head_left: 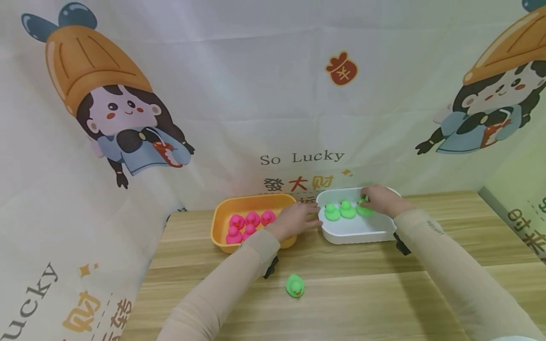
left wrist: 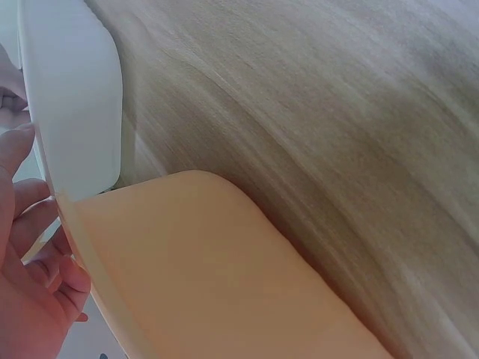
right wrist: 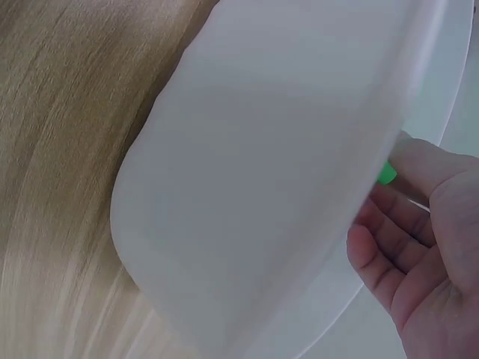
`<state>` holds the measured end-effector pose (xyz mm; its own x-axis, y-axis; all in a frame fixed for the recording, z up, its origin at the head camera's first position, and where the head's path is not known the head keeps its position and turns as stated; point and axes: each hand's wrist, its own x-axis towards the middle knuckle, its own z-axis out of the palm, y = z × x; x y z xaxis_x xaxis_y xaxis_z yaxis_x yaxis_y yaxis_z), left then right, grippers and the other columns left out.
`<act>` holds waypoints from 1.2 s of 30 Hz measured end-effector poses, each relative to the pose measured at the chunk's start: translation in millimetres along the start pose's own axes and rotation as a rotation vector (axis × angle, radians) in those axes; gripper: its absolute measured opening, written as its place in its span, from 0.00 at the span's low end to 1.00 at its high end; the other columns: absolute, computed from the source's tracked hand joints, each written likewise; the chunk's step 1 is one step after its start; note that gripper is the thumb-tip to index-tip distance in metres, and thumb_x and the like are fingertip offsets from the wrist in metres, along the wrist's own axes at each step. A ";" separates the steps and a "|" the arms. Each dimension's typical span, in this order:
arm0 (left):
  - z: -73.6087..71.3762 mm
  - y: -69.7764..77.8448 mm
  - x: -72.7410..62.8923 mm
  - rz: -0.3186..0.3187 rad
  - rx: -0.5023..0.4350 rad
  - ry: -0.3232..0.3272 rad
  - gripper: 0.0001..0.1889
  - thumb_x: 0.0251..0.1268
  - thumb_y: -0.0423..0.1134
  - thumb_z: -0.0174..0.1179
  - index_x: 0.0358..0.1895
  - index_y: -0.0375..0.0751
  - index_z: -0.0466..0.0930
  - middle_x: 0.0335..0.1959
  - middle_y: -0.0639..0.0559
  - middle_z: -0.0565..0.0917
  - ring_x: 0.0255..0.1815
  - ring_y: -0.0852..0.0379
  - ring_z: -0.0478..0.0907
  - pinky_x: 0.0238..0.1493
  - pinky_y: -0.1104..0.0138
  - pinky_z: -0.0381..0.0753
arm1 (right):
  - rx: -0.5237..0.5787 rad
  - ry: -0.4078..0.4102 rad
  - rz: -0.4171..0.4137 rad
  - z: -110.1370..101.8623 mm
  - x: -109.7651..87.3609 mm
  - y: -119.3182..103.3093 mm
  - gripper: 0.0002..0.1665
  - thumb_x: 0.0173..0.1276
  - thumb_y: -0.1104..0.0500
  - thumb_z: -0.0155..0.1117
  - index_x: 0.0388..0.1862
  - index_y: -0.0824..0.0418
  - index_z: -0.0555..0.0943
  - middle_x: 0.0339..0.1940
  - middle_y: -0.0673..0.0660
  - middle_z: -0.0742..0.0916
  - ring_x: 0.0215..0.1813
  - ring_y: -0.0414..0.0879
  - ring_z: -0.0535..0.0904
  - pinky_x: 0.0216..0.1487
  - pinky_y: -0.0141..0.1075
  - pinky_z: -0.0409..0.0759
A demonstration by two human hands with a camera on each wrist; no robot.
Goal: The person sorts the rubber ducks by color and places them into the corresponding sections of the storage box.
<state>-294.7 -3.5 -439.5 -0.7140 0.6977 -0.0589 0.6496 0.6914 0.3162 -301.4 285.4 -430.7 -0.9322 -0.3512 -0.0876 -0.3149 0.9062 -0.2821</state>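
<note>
In the head view my right hand (head_left: 384, 201) reaches into the white basket (head_left: 358, 238) and pinches a green rubber duck (head_left: 364, 208) at its right side. Only a sliver of that green duck (right wrist: 386, 174) shows past the rim in the right wrist view. Two more green ducks (head_left: 340, 210) sit beside it in a row. My left hand (head_left: 296, 220) passes over the right end of the orange basket (head_left: 219, 215), its extended fingertips at the white basket's left rim. The left wrist view shows the left hand (left wrist: 30, 284) with loosely bent fingers beside both rims.
Several pink rubber ducks (head_left: 251, 219) sit in the orange basket, partly hidden by the left arm. One green duck (head_left: 295, 286) stands alone on the wooden table (head_left: 350, 293), in front of the baskets. A printed cloth (head_left: 239, 94) hangs behind the table.
</note>
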 end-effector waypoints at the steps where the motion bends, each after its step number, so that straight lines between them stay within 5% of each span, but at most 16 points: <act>1: 0.0 0.0 0.2 0.000 0.002 0.001 0.28 0.78 0.52 0.60 0.73 0.42 0.75 0.76 0.46 0.73 0.76 0.45 0.70 0.77 0.54 0.68 | 0.003 0.005 0.006 0.6 0.3 0.4 0.11 0.71 0.61 0.69 0.43 0.70 0.83 0.36 0.60 0.87 0.37 0.50 0.82 0.46 0.48 0.84; 36: 0.8 -0.2 2.2 -0.006 0.004 0.004 0.27 0.78 0.52 0.60 0.73 0.44 0.76 0.75 0.47 0.74 0.76 0.46 0.71 0.76 0.55 0.68 | 0.017 0.017 -0.029 -5.2 -7.4 -7.5 0.11 0.73 0.67 0.65 0.48 0.75 0.84 0.40 0.66 0.89 0.44 0.58 0.86 0.52 0.52 0.85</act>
<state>-296.1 -2.0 -440.5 -0.7188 0.6929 -0.0569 0.6464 0.6961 0.3124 -293.1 282.4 -422.9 -0.9257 -0.3730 -0.0626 -0.3389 0.8915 -0.3006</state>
